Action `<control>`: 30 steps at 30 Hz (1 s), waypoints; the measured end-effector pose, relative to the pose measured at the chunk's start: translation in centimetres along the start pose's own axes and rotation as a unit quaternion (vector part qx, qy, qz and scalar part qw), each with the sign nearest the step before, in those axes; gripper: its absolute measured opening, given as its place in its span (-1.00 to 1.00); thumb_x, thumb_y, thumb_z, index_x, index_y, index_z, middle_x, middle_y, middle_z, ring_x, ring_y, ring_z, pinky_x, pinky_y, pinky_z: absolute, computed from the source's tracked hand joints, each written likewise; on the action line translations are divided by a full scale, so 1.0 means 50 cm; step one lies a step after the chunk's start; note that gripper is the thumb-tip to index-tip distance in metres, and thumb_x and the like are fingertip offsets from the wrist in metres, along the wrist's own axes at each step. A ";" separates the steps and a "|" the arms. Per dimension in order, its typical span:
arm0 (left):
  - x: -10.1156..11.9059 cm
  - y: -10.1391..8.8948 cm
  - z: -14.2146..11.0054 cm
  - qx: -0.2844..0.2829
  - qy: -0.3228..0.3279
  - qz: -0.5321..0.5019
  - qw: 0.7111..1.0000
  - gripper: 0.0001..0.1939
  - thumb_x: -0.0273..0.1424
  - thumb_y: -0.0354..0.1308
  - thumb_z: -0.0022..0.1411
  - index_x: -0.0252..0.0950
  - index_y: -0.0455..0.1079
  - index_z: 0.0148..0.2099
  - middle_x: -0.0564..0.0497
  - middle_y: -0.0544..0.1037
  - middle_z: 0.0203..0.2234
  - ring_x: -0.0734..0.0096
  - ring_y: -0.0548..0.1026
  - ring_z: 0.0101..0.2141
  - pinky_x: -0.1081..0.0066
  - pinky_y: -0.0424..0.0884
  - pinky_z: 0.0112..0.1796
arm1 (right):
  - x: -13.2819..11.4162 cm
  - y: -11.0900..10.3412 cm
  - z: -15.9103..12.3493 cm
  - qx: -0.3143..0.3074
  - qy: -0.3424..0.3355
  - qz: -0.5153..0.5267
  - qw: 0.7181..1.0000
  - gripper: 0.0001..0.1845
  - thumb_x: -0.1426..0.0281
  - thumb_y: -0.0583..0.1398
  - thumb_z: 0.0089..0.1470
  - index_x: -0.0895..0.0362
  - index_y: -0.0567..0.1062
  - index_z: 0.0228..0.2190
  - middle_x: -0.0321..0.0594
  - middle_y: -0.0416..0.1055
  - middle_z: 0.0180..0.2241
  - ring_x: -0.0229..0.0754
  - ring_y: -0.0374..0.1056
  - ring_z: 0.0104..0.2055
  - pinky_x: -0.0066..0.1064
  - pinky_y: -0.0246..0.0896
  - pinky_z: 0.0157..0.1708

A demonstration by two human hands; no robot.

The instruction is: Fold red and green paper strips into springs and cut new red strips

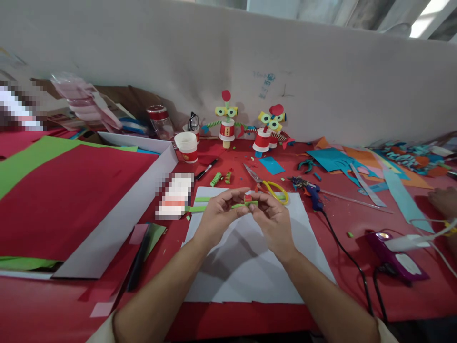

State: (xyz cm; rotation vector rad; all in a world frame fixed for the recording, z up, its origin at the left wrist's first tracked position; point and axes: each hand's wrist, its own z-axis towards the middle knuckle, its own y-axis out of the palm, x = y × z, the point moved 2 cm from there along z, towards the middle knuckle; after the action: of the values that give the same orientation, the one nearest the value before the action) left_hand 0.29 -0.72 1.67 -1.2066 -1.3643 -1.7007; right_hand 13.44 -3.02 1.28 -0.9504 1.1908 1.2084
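Note:
Between the fingertips of my left hand (219, 216) and my right hand (274, 219) is a small folded piece of red and green paper strips (248, 200). Both hands are closed in a pinch on it, just above the far part of a white sheet (246, 267). Green paper strips (198, 208) lie on the sheet by my left hand, partly hidden behind the fingers. Yellow-handled scissors (273, 190) rest just beyond my right hand. Past my left hand lie a green folded paper spring (216, 179) and a smaller red-green one (228, 177).
Two paper-cup figures (227, 128) (262, 139) stand by the wall. At right are a blue glue gun (314, 196), its cord, a purple power strip (396, 259) and another person's hand (444, 202). A white box (143, 190) with coloured sheets stands left, near a paper cup (187, 146).

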 end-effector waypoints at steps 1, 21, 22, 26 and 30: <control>-0.001 -0.001 0.000 -0.004 -0.009 -0.002 1.000 -0.60 -0.48 0.36 -0.11 -0.20 0.52 -0.13 0.04 0.52 -0.33 0.45 0.41 -0.27 0.45 0.36 -0.22 | -0.001 0.000 0.000 -0.001 -0.005 0.001 1.000 -0.82 0.36 0.26 -0.07 0.06 0.50 -0.33 -0.28 0.43 -0.41 -0.25 0.33 -0.40 -0.40 0.27 -0.38; -0.031 -0.002 0.008 0.014 -0.047 -0.016 0.999 -0.91 -0.44 0.26 -0.04 -0.30 0.49 -0.39 0.09 0.51 -0.51 0.49 0.43 -0.42 0.43 0.34 -0.26 | -0.011 -0.005 -0.006 -0.043 -0.102 -0.166 0.980 -0.91 0.40 0.14 0.09 0.12 0.43 -0.43 -0.28 0.38 -0.46 -0.25 0.31 -0.41 -0.42 0.22 -0.37; -0.032 -0.001 0.007 0.017 -0.047 -0.007 0.999 -0.91 -0.44 0.25 -0.04 -0.31 0.48 -0.39 0.09 0.50 -0.52 0.48 0.43 -0.42 0.42 0.34 -0.26 | -0.010 -0.004 -0.007 -0.046 -0.101 -0.168 0.980 -0.88 0.38 0.13 0.10 0.12 0.43 -0.43 -0.28 0.38 -0.47 -0.25 0.31 -0.42 -0.42 0.21 -0.38; -0.035 -0.002 0.003 0.040 -0.029 0.038 0.998 -0.91 -0.42 0.23 -0.02 -0.32 0.46 -0.38 0.09 0.47 -0.55 0.47 0.40 -0.44 0.43 0.33 -0.29 | -0.004 0.001 -0.006 -0.055 -0.107 -0.207 0.971 -0.83 0.34 0.08 0.16 0.12 0.40 -0.42 -0.28 0.39 -0.48 -0.25 0.31 -0.43 -0.43 0.19 -0.41; -0.036 0.001 0.005 0.027 -0.015 0.066 0.997 -0.93 -0.42 0.20 0.02 -0.32 0.46 -0.40 0.09 0.45 -0.55 0.46 0.39 -0.44 0.43 0.32 -0.29 | 0.007 -0.001 -0.002 -0.046 -0.124 -0.271 0.953 -0.83 0.34 0.03 0.19 0.12 0.35 -0.40 -0.26 0.39 -0.45 -0.23 0.32 -0.39 -0.40 0.17 -0.36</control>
State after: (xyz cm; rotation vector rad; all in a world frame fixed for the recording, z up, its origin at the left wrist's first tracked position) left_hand 1.07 -0.59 0.05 -1.2680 -1.3090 -1.5510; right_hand 13.44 -3.04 0.91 -1.0709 0.6183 0.9052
